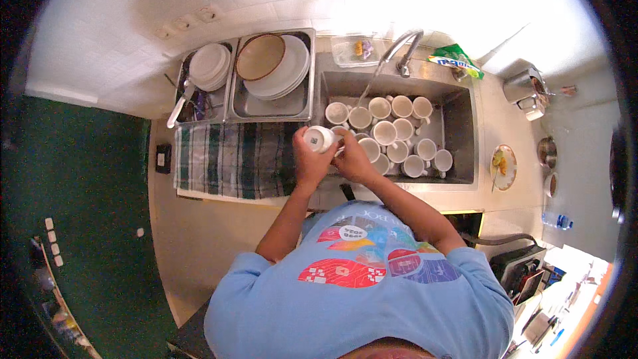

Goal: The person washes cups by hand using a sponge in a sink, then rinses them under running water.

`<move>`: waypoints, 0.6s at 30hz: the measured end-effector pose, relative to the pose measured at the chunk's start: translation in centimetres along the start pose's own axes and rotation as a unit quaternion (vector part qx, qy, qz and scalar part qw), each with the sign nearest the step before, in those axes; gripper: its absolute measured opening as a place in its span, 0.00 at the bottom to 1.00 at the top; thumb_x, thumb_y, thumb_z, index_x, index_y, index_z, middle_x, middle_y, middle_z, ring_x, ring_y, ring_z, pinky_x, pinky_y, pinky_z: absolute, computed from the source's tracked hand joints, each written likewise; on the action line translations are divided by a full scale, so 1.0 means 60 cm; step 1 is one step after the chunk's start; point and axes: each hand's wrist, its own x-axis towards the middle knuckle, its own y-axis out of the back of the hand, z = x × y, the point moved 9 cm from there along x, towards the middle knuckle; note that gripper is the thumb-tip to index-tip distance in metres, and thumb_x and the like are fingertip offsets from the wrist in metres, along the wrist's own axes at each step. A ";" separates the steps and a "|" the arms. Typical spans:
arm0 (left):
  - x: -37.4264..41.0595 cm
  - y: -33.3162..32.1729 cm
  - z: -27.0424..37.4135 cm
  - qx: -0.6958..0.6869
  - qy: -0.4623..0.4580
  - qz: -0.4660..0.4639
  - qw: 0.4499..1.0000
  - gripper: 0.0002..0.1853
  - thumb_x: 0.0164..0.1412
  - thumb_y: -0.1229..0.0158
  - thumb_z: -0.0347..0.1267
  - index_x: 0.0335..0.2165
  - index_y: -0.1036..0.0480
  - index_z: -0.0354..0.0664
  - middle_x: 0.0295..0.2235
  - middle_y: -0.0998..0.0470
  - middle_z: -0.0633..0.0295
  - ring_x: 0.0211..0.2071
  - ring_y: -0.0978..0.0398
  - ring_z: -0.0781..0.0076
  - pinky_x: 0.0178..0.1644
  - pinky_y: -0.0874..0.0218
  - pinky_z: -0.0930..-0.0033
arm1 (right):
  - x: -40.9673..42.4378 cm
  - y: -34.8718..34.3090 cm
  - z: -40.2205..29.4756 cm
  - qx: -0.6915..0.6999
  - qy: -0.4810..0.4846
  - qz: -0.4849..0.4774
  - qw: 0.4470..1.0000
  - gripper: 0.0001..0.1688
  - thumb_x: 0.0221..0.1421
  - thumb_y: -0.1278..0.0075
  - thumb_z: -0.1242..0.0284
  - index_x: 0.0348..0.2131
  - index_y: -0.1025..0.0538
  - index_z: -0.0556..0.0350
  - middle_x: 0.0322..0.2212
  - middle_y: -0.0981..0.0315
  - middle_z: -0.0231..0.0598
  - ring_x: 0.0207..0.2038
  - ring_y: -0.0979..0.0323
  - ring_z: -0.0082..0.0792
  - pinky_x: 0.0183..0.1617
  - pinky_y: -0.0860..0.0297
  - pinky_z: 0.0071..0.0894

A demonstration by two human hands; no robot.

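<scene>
Both my hands hold a white cup (319,138), its base turned up towards me, a mark on its underside. My left hand (313,159) grips its outer side, and my right hand (353,157) is closed about its right end, near the sink's left edge. Whether the right fingers hold the handle I cannot tell. To the right, several white mugs (385,132) stand mostly mouth up in the metal sink (458,127). A curved metal faucet (409,47) hangs over them, with a thin stream of water falling from its spout among the mugs at the back left.
Left of the sink lies a striped cloth (239,159). Behind it, metal trays (271,115) hold plates, a brown-rimmed bowl (260,57) and utensils. A clear tray with sponges (349,55) and a green packet (456,57) stand behind the sink; a small plate (507,172) is to its right.
</scene>
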 end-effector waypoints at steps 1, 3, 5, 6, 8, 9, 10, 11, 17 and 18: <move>-0.003 0.011 -0.018 -0.005 0.013 0.014 1.000 0.44 0.38 0.26 0.37 0.51 0.41 0.35 0.45 0.32 0.46 0.48 0.33 0.50 0.53 0.41 0.54 | 0.002 -0.019 0.003 -0.016 0.009 -0.016 1.000 0.39 0.46 0.39 0.74 0.56 0.40 0.59 0.42 0.30 0.51 0.43 0.27 0.41 0.46 0.31 0.36; -0.002 0.041 -0.062 -0.017 0.038 0.046 0.998 0.44 0.37 0.26 0.37 0.50 0.41 0.35 0.45 0.32 0.46 0.48 0.33 0.50 0.53 0.42 0.54 | 0.008 -0.052 -0.012 -0.077 0.038 -0.056 0.995 0.34 0.50 0.42 0.71 0.54 0.37 0.59 0.43 0.32 0.53 0.42 0.28 0.45 0.46 0.31 0.38; 0.011 0.070 -0.087 -0.004 0.058 0.068 0.996 0.44 0.36 0.25 0.37 0.50 0.40 0.34 0.45 0.32 0.46 0.48 0.33 0.50 0.53 0.42 0.54 | 0.015 -0.066 -0.033 -0.127 0.064 -0.092 0.986 0.29 0.53 0.44 0.68 0.51 0.34 0.60 0.44 0.34 0.56 0.42 0.28 0.48 0.47 0.32 0.40; 0.017 0.085 -0.085 0.013 0.057 0.078 0.995 0.44 0.36 0.25 0.37 0.50 0.40 0.34 0.45 0.32 0.46 0.48 0.33 0.50 0.53 0.42 0.54 | 0.016 -0.071 -0.034 -0.134 0.066 -0.106 0.983 0.28 0.53 0.44 0.67 0.50 0.33 0.60 0.44 0.34 0.56 0.43 0.28 0.48 0.48 0.32 0.41; 0.038 0.102 -0.106 0.043 0.057 0.100 0.992 0.44 0.36 0.25 0.37 0.50 0.40 0.34 0.45 0.32 0.46 0.47 0.32 0.49 0.52 0.41 0.53 | 0.023 -0.075 -0.036 -0.136 0.064 -0.114 0.982 0.22 0.53 0.45 0.66 0.45 0.27 0.61 0.43 0.30 0.56 0.44 0.28 0.48 0.48 0.32 0.41; 0.046 0.107 -0.101 0.052 0.059 0.106 0.991 0.44 0.36 0.25 0.37 0.50 0.40 0.34 0.45 0.32 0.46 0.48 0.33 0.48 0.53 0.42 0.53 | 0.025 -0.074 -0.025 -0.137 0.041 -0.128 0.981 0.21 0.53 0.45 0.66 0.43 0.26 0.62 0.42 0.29 0.56 0.44 0.27 0.49 0.48 0.32 0.41; 0.053 0.110 -0.095 0.062 0.062 0.110 0.990 0.44 0.36 0.25 0.37 0.50 0.40 0.34 0.46 0.32 0.46 0.48 0.33 0.48 0.53 0.42 0.53 | 0.028 -0.070 -0.012 -0.137 0.018 -0.142 0.980 0.21 0.53 0.45 0.65 0.42 0.26 0.62 0.41 0.28 0.56 0.43 0.27 0.49 0.48 0.32 0.41; 0.063 0.114 -0.088 0.072 0.063 0.114 0.989 0.44 0.36 0.25 0.37 0.50 0.40 0.34 0.46 0.32 0.46 0.48 0.33 0.48 0.54 0.42 0.53 | 0.031 -0.064 0.000 -0.137 -0.006 -0.154 0.978 0.20 0.53 0.45 0.65 0.41 0.25 0.63 0.39 0.26 0.56 0.42 0.27 0.49 0.47 0.31 0.41; 0.055 0.095 -0.135 0.110 0.073 0.127 0.983 0.50 0.36 0.24 0.39 0.54 0.43 0.33 0.50 0.36 0.44 0.52 0.37 0.46 0.57 0.45 0.52 | 0.076 -0.001 0.089 -0.181 -0.068 -0.029 0.981 0.18 0.54 0.48 0.66 0.37 0.22 0.64 0.38 0.25 0.57 0.42 0.26 0.52 0.48 0.31 0.45; 0.057 0.089 -0.125 0.108 0.077 0.118 0.984 0.51 0.36 0.24 0.40 0.54 0.45 0.33 0.51 0.37 0.43 0.53 0.37 0.45 0.57 0.46 0.51 | 0.088 0.004 0.134 -0.189 -0.040 0.012 0.981 0.17 0.52 0.49 0.69 0.38 0.23 0.63 0.37 0.25 0.57 0.42 0.27 0.54 0.48 0.32 0.47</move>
